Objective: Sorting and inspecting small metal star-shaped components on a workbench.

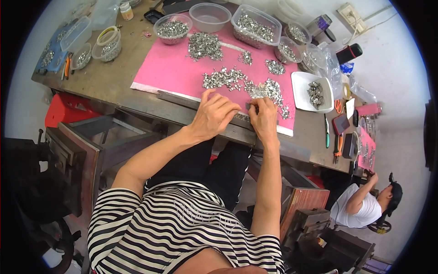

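My left hand point(213, 114) is curled over a dark metal bar point(179, 99) along the table's front edge, thumb and fingertips pressed together. My right hand point(264, 118) is bent at the bar's right part, its fingers closed in a pinch. What either hand holds is too small or hidden to tell. Between the hands, a row of small shiny metal pieces point(242, 117) lies along the bar. Just beyond my fingers, loose silvery pieces point(272, 89) are heaped on a pink mat point(169, 68), with another heap point(223, 78) farther left.
Plastic tubs point(173, 29) of metal pieces stand at the back, beside an empty clear bowl point(210, 18). A white tray point(299, 91) is right of the mat. Pliers point(67, 66) lie far left. A person in a white shirt point(358, 208) works at the far right.
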The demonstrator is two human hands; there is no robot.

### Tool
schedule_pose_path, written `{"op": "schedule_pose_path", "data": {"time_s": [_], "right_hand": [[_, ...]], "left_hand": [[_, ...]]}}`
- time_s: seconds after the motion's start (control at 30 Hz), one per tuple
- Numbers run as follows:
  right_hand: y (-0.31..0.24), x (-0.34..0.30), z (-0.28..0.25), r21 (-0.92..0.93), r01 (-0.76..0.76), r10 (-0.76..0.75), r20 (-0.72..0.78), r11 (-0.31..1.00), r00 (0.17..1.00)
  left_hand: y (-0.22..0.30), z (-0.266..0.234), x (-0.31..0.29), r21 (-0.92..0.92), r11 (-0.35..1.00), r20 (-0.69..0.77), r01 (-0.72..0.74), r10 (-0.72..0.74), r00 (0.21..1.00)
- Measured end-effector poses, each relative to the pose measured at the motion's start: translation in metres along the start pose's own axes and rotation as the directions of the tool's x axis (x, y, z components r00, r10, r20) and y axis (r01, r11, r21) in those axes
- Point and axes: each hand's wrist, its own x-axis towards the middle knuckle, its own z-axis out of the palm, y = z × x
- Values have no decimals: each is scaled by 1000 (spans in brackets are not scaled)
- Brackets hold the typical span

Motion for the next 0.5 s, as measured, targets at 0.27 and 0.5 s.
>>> {"op": "schedule_pose_path", "data": {"time_s": [0.27, 0.5], "right_hand": [[-1, 5, 2, -120, 107, -106, 15, 987, 994], [3, 10, 0, -97, 141, -146, -53, 985, 988]], "left_hand": [[-7, -12, -17, -16, 1000, -116, 27, -29, 993], [-9, -10, -21, -23, 999, -133, 28, -31, 991]]}}
